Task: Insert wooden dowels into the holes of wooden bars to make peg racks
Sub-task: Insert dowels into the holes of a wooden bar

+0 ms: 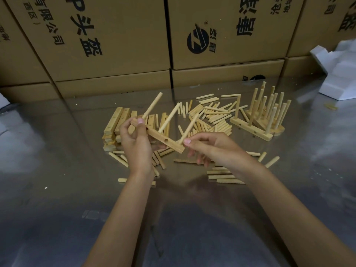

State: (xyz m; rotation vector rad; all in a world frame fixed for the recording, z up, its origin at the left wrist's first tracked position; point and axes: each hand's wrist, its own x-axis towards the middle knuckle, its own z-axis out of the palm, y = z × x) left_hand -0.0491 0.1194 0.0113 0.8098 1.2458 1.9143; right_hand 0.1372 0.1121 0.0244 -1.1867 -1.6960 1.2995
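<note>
Head view, left hand (134, 143) gripping bar (163, 140), right hand (210, 149) pinching dowel (189, 129), loose dowels (213, 116) behind, finished racks (264, 116) beside cardboard boxes (115, 45)

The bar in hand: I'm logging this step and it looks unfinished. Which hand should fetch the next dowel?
Right. The left hand grips the bar, steadying it. The right hand only pinches the third dowel at the bar's end, with loose dowels lying just beside it.

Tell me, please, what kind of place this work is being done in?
Probably a small factory or warehouse packing area: stacked printed cardboard cartons behind a metal worktable, loose dowels heaped beside finished peg racks.
</note>
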